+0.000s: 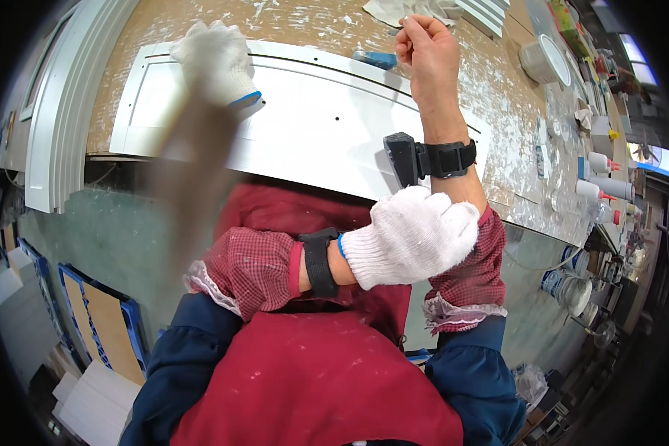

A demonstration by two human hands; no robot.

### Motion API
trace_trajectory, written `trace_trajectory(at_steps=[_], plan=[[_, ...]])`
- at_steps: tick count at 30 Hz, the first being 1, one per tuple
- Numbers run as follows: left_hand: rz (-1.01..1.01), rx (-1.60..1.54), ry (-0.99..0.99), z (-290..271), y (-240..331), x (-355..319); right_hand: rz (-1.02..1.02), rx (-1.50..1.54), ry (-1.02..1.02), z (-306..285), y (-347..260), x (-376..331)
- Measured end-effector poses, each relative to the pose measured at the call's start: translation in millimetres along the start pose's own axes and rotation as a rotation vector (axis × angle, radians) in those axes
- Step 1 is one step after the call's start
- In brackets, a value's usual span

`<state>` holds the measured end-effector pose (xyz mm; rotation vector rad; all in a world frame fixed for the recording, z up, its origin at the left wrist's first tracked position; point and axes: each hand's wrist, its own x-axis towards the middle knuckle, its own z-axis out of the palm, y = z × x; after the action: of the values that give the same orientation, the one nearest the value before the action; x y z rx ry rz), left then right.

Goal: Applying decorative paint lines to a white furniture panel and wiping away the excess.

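Curling at the edge of the right checked sleeve, the gloved left hand hides its fingertips, so I cannot tell whether it pinches anything. The bare right hand has its fingers pressed together, just right of a blue object. Leftward from that grip stretches a hole-drilled white panel, bearing a loose-looking white knit glove.

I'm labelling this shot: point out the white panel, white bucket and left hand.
White panel [297,128], head view: its flat face.
White bucket [537,64], head view: its outer wall.
Left hand [415,234], head view: its gloved back.
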<state>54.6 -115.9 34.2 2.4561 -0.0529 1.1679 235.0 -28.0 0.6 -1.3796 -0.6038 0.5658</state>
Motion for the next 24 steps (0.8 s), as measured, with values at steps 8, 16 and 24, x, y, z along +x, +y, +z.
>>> trace_trajectory(at_steps=[8,16,24], plan=[[-0.099,0.131,-0.149,-6.8,10.2,-4.1,-0.065,-0.034,0.062,-13.3,-1.2,11.5],[-0.543,-0.413,-0.097,-0.5,19.4,-24.0,-0.114,0.105,0.225,-46.3,-20.2,29.8],[-0.925,-0.868,-0.327,-11.3,18.5,-19.8,-0.224,0.171,0.332,-69.1,-34.2,36.0]])
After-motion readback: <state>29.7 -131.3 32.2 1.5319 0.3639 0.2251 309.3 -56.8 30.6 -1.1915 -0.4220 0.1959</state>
